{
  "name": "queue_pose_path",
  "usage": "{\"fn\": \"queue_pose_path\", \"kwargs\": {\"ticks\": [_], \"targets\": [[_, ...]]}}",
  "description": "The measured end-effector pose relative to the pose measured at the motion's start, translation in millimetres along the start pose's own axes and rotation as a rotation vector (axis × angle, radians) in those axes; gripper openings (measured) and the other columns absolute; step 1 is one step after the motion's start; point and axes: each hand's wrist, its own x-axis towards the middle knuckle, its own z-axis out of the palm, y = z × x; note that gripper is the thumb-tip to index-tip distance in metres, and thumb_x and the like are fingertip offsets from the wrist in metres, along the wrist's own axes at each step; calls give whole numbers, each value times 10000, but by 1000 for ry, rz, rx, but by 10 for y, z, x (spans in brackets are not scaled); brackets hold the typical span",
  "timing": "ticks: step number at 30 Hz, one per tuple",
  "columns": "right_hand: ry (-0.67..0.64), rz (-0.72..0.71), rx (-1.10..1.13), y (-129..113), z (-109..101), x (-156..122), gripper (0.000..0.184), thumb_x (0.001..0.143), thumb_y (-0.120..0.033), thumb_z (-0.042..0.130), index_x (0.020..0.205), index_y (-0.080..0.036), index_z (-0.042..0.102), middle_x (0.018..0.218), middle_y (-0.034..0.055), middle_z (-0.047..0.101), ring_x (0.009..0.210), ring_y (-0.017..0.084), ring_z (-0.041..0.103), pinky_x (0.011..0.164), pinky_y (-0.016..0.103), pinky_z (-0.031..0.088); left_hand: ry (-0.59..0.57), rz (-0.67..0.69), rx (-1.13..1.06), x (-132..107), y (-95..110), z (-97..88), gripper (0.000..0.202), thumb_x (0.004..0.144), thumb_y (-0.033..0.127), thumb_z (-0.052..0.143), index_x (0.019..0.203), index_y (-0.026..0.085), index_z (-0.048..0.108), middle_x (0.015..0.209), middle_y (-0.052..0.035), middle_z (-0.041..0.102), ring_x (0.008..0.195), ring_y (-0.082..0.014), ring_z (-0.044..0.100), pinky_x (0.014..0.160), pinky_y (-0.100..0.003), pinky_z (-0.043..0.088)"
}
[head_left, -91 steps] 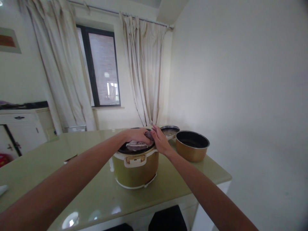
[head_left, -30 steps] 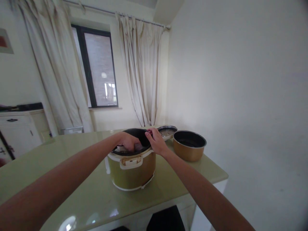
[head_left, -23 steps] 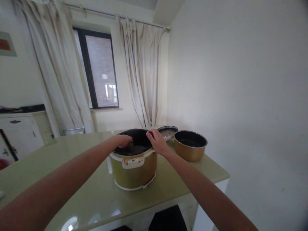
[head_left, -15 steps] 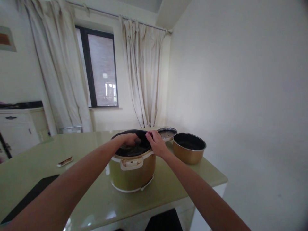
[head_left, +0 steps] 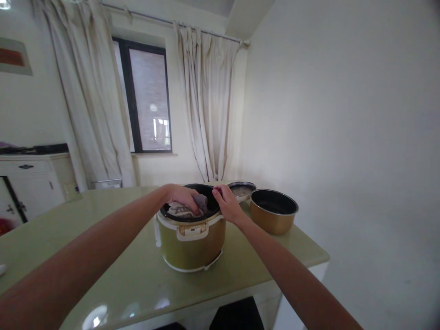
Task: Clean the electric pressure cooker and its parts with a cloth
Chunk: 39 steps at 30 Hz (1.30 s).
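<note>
Left hand [head_left: 181, 197] bunched round cloth [head_left: 187, 209] inside cooker [head_left: 192, 243]. Right hand [head_left: 228, 207] gripping rim, 3 o'clock side. Pot [head_left: 273, 215] out on bench [head_left: 113, 270]. Wiping looks midway.

Green table [head_left: 120, 275] (cooker [head_left: 192, 243], pot [head_left: 271, 219], lid [head_left: 242, 188])

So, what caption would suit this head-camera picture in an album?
Left hand holds a cloth in the open green cooker; right hand holds its rim, a gold pot beside it.
</note>
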Motion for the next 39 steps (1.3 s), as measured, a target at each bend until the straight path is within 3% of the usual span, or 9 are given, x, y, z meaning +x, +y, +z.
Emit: {"fn": "queue_pose_path", "kwargs": {"ticks": [4,7,13,17,22,28,31,34,39], "targets": [[-28,-11,-10,-8,-10,-6,426,1064,-588,446,1171,-212,617,1188,98,649,1170,248,611,1075,429,459,-50,-63,36,-402,7,-300,437,647,309,807,1076,225,818,894,-69,821,798,-286,768,686,-380,643],[-37,-14,-20,-14,-16,-6,438,1067,-595,442,1169,-208,621,1189,101,650,1178,249,610,1084,432,457,34,-105,282,-486,65,-394,381,596,216,791,974,213,835,835,-54,806,760,-273,744,643,-356,618],[-43,-30,-39,-2,-10,-1,459,1068,-626,433,1175,-224,627,1216,100,653,1203,245,600,1106,435,450,303,-53,783,-163,-133,-161,402,546,87,777,906,257,828,918,-49,796,937,-271,711,860,-350,579],[-71,-31,-58,0,-16,-1,459,1076,-616,422,1190,-220,625,1218,101,649,1202,242,596,1114,434,443,548,-5,940,58,-314,-88,396,721,115,723,1054,307,818,1186,-106,768,1187,-316,654,982,-396,533],[-71,-38,-81,-3,-29,1,443,1082,-605,423,1193,-227,624,1226,101,643,1227,243,583,1127,431,433,584,27,846,414,-210,-104,387,728,127,718,1093,235,782,1189,-133,765,1168,-323,687,1026,-403,516],[-7,-70,-71,19,-17,0,412,1082,-575,436,1201,-218,603,1219,119,618,1221,255,571,1128,435,437,567,206,708,759,154,159,349,812,193,640,1140,194,755,1177,-90,789,1089,-254,710,961,-310,534],[38,-66,-58,17,-17,-7,472,1068,-603,445,1289,-208,579,1300,145,601,1249,266,565,1129,443,437,517,311,611,638,219,244,341,769,191,651,1089,160,764,1036,-57,798,989,-236,704,906,-297,547],[-84,-57,-72,-16,-46,-12,521,1046,-645,482,1350,-234,580,1281,111,671,1195,270,617,1095,456,448,452,440,407,352,183,235,362,751,218,666,1101,157,738,1011,-20,773,955,-213,686,897,-297,550],[-238,-174,-279,-153,-97,21,471,992,-676,583,1138,-248,714,1049,67,770,1116,304,677,1226,642,193,638,471,396,-75,42,330,445,721,279,767,1147,187,671,1136,-53,687,1083,-243,644,1016,-366,539]]}}
